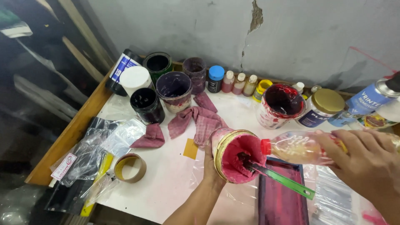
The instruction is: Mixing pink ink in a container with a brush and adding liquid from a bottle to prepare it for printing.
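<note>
My left hand [211, 167] grips a tilted jar of pink-red paint [235, 156] from underneath, its mouth facing me. A green-handled spatula [280, 178] sticks out of the jar toward the lower right. My right hand [366, 164] holds a clear plastic bottle [301, 147] on its side, its red cap touching the jar's rim. Below the jar lies a dark tray smeared with pink [282, 196].
Several open paint jars [173, 89] stand at the back left beside a white-lidded tub [135, 78]. Another red-stained jar [281, 104], small bottles [239, 83], a gold-lidded jar [323, 106] and a spray can [368, 100] line the wall. Pink rags [200, 118], a tape roll [130, 167] and plastic bags [100, 146] lie on the white tabletop.
</note>
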